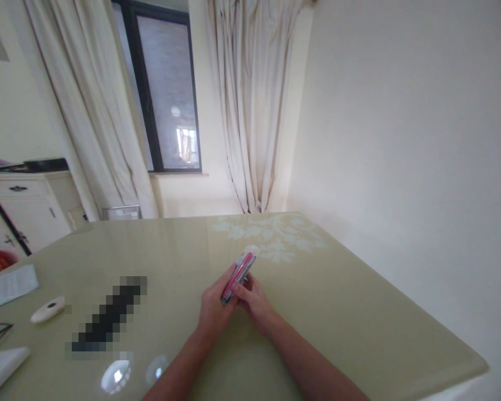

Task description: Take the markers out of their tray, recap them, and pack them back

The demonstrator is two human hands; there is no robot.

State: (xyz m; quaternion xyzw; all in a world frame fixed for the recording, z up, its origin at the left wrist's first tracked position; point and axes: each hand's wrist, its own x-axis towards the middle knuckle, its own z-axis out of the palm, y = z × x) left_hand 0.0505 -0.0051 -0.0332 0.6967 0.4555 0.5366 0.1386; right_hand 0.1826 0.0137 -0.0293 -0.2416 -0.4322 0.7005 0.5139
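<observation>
Btm L of frame: white obj & dark-rimmed specs on green tabletop. Ctr: L hand curled snug round slim clear pack w/ pink & dark sticks, tilted, upper end to R. R hand nearly closed, thumb on pack's lower part, fingers partly hidden. Beyond: cabinet mid-L, dark-framed window upper L-ctr, pale curtains both sides.
</observation>
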